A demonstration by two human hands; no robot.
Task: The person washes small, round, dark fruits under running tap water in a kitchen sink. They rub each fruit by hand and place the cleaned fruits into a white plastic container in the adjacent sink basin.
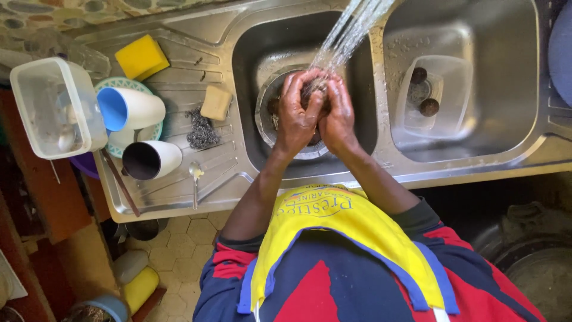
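Both hands cupping round potato

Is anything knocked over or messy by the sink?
Two cups lie tipped on their sides on the draining board: a blue-lined cup resting on a plate, and a dark-lined cup beside it. Nothing looks spilled or broken. Both hands are together under the running water.

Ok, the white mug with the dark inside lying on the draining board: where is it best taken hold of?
Probably around the white mug's body. It lies on its side on the draining board, its dark mouth facing left and its round white wall exposed. No handle shows, so coming down from above with fingers across the wall looks safest.
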